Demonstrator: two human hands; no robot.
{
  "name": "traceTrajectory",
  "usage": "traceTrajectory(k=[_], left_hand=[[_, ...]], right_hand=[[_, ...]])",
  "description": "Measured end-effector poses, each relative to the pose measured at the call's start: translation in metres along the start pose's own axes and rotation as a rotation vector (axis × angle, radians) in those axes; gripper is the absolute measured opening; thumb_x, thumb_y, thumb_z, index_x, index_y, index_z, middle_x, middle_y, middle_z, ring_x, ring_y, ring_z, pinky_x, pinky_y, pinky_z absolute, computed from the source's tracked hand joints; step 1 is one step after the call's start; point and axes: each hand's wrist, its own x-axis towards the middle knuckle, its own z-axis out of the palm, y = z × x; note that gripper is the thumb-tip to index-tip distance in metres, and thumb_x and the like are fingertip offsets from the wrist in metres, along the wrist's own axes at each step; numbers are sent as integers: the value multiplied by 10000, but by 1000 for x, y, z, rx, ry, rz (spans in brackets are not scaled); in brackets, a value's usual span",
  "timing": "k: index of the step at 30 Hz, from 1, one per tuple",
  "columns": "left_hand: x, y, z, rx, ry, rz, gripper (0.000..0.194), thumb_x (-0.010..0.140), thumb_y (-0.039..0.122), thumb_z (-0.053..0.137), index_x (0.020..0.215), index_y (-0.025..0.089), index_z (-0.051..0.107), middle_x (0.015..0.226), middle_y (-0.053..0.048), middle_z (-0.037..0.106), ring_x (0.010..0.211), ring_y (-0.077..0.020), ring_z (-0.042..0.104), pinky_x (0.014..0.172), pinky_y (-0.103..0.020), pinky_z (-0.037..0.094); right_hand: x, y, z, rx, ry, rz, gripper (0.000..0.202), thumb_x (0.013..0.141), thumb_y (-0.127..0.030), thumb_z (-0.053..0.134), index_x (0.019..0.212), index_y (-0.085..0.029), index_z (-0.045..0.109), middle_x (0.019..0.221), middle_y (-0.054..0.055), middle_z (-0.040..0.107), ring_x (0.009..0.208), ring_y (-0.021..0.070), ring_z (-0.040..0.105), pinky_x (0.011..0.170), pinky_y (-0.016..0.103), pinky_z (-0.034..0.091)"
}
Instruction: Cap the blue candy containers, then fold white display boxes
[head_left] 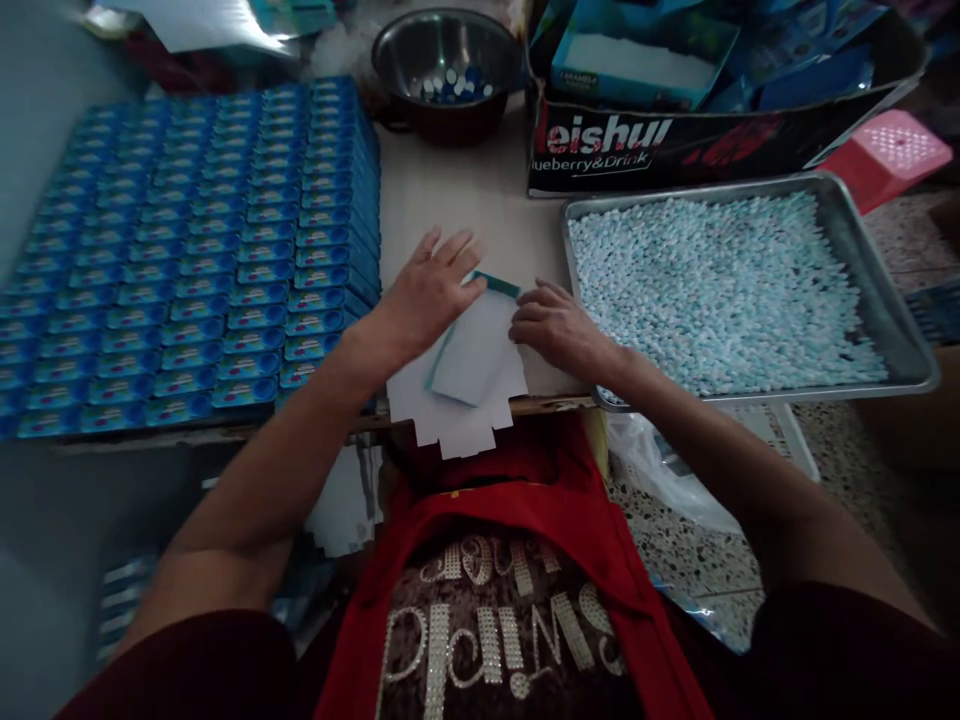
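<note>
A shallow, open small carton [480, 345], white inside with teal edges, lies at a slant on the table's front. Beneath it is a flat white carton blank [450, 425] whose tabs stick out past the table edge. My left hand [431, 295] is over the carton's upper left side, its fingers spread and blurred, the thumb at the carton's corner. At the carton's right edge is my right hand [559, 325], fingers stretched towards it and slightly bent. No grip shows in either hand.
Rows of blue packed boxes [187, 250] fill the left. A metal tray [750, 395] of pale blue and white pellets stands right, with a red scoop [885, 160] beyond it. Behind are a metal bowl [450, 55] and a black cardboard box [600, 150].
</note>
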Motion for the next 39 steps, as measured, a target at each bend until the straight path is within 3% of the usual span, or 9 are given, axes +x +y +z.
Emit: traceTrajectory(k=[3,6,11,14,18,25,32,36,39], left_hand=[[-44,53,-3,-24,16,-217,334,1098,305,496,1359,174,657,1390,-163,680,1296,-329,642,1092,-481,522],[-79,82,27,-21,-77,-422,322,1094,365,506,1291,170,669,1158,-167,760,1111,-349,699,986,-477,528],[-65,49,83,-253,-116,-579,342,1144,366,350,1141,210,654,1027,-103,768,1004,-293,712,871,-394,489],[-55,30,89,-368,-164,-599,263,1124,391,453,1179,217,642,1037,-85,759,987,-283,704,843,-377,490],[-74,43,88,-143,65,-531,269,1070,402,584,1211,189,670,1285,-180,688,1209,-345,607,1028,-461,468],[-95,66,106,100,-103,-429,334,1076,488,517,1070,203,689,1045,-162,687,993,-354,601,848,-484,485],[-86,52,103,147,-83,-355,329,1102,412,452,959,237,691,951,-128,705,956,-331,647,811,-459,504],[-92,48,97,76,-110,-339,264,1079,379,530,894,253,670,906,-98,717,938,-319,662,807,-440,506],[-87,39,85,-30,27,-301,229,1048,452,614,978,243,678,950,-93,723,957,-306,658,854,-429,510]], right_hand=[[-2,-40,4,14,3,37,283,1071,-223,520,1218,-247,760,1071,88,706,1053,261,565,976,421,446],[-2,-66,10,3,8,92,295,1075,-237,508,1274,-235,726,1081,94,687,1043,263,544,970,414,427],[-16,-67,45,-102,127,207,379,1092,-207,448,1379,-237,694,1333,135,668,1249,300,531,1094,469,398],[-32,-64,65,-124,63,169,385,1105,-225,436,1387,-207,698,1332,145,679,1263,293,545,1085,444,436],[-41,-64,77,-128,82,174,402,1079,-248,522,1453,-189,657,1385,166,655,1335,311,493,1118,460,429],[-22,-59,72,-130,-33,256,208,1028,-309,600,1199,-232,690,1137,99,655,1072,289,493,894,439,430],[-16,-64,63,-157,0,305,152,1072,-315,523,1049,-261,663,1053,96,668,971,283,544,830,436,434],[-5,-71,49,-147,-80,327,176,1074,-367,536,1034,-277,681,987,99,720,930,296,621,781,446,473],[-1,-61,23,-142,-160,249,189,1061,-402,604,1041,-243,704,957,82,754,892,258,660,746,405,482]])
